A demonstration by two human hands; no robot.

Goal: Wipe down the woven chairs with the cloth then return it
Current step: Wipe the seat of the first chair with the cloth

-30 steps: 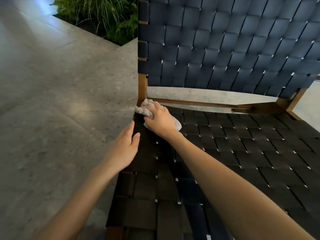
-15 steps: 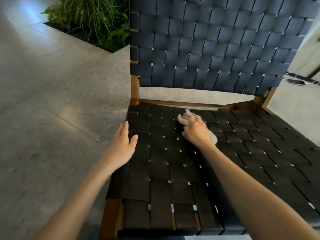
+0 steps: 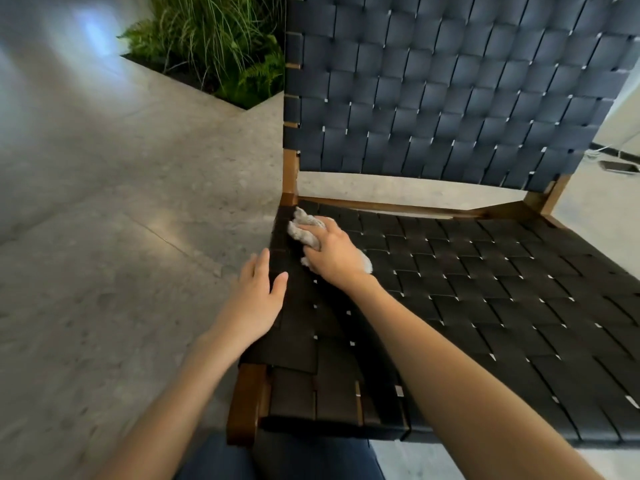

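1. Nearby, in the head view, a bed of ferns and grasses (image 3: 221, 53) stands on the speckled stone floor (image 3: 104, 237) to the left of the woven chair (image 3: 485, 306), behind its rear left post. A flat dark device (image 3: 620, 166) with a pale cable lies on the floor past the chair's right side.
2. The chair's dark woven backrest (image 3: 450, 98) rises upright behind the seat, with a gap above the wooden rear rail (image 3: 398, 206). The wooden front left corner (image 3: 247, 403) shows near the bottom, and below it a knee in dark blue fabric (image 3: 277, 459).
3. The right hand (image 3: 332, 252) lies on the seat at its rear left corner, fingers curled round the crumpled pale cloth (image 3: 304, 230). The cloth is pressed onto the straps just in front of the rear post. The right forearm crosses the front of the seat and hides the straps under it.
4. The left hand (image 3: 258, 299) rests on the seat's left edge, fingers straight and close together, thumb apart, holding nothing. It is near the right hand but apart from it.
5. Half a second ago the cloth was further right, near the middle of the seat's rear; now it is back at the left corner. The left hand keeps its place on the edge.
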